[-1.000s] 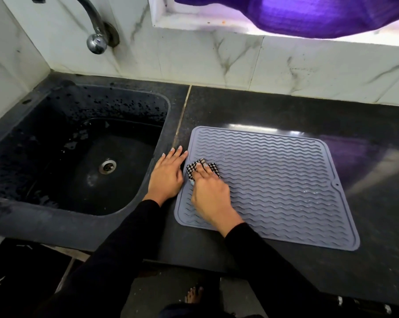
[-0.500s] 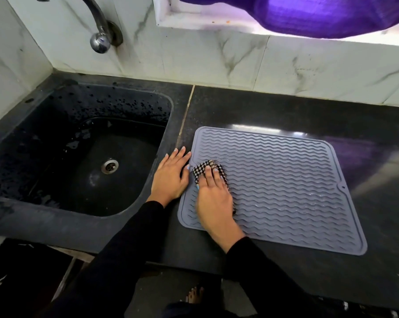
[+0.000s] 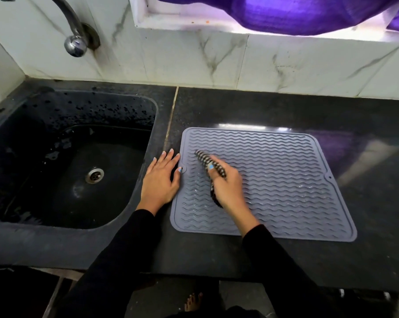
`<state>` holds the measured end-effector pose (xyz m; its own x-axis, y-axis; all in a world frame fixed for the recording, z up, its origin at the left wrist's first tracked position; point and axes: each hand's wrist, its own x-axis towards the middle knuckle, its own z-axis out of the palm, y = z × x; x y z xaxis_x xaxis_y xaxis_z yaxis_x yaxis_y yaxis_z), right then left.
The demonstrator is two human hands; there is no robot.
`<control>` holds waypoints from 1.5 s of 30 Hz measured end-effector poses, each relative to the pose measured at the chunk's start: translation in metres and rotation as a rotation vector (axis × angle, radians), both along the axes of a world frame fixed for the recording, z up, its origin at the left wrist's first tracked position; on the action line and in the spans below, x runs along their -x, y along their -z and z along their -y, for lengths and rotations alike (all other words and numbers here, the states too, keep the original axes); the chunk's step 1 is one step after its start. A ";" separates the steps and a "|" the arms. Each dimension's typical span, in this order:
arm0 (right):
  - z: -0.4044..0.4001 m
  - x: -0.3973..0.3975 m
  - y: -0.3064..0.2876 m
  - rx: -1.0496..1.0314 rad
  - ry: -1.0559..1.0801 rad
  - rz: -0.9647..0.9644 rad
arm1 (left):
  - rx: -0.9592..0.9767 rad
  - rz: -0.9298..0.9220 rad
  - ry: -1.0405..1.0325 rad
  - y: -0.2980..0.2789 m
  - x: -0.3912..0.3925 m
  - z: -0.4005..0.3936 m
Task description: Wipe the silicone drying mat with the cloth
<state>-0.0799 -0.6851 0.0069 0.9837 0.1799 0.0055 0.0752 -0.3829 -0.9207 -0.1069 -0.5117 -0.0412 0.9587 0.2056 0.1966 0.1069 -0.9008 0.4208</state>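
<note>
A grey silicone drying mat [image 3: 285,180] with wavy ridges lies flat on the dark counter. My right hand [image 3: 228,189] rests on the mat's left part, gripping a black-and-white checked cloth [image 3: 207,160] that sticks out past the fingers toward the far left; more of the cloth shows under the palm. My left hand [image 3: 160,177] lies flat with spread fingers on the counter beside the mat's left edge, its thumb touching the mat's edge tab.
A black sink [image 3: 74,171] with a drain sits to the left, a chrome tap [image 3: 76,42] above it. The marble-tiled wall [image 3: 217,63] runs behind the dark counter [image 3: 377,203]. A purple cloth [image 3: 285,12] hangs at the window.
My right hand has turned and lifted the cloth's end, which now points up and left instead of lying bunched under the fingers. The left hand stays flat beside the mat.
</note>
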 end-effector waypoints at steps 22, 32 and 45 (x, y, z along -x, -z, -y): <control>-0.002 -0.021 0.001 -0.012 -0.192 -0.220 | -0.010 -0.009 -0.003 -0.003 0.000 0.002; -0.016 -0.033 0.008 0.565 -0.080 0.260 | -0.125 -0.099 0.004 -0.011 -0.023 0.000; -0.004 -0.059 0.014 0.362 -0.310 -0.017 | -0.157 -0.188 -0.019 -0.004 -0.058 -0.013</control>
